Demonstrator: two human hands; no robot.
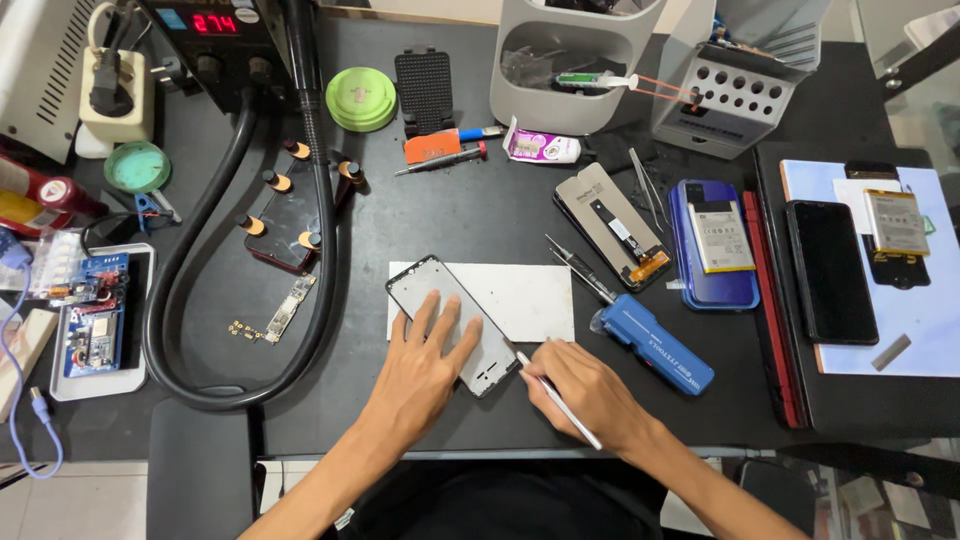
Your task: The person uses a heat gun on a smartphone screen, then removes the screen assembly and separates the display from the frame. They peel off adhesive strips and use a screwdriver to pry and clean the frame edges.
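A grey phone frame (pixel 438 292) lies tilted on a white rectangular mat (pixel 525 296) near the front of the dark bench. My left hand (pixel 425 368) lies flat on the frame's near half, fingers spread. My right hand (pixel 590 390) grips a thin white pen-like tool (pixel 560 402), and the tool's tip touches the frame's lower right corner.
A blue tool (pixel 655 343), tweezers (pixel 580 268), a phone display panel (pixel 612 226) and a blue phone with its battery showing (pixel 712 244) lie to the right. A black hose (pixel 165 290) loops on the left around a circuit board (pixel 290 308). A hot-air station (pixel 215 40) stands behind.
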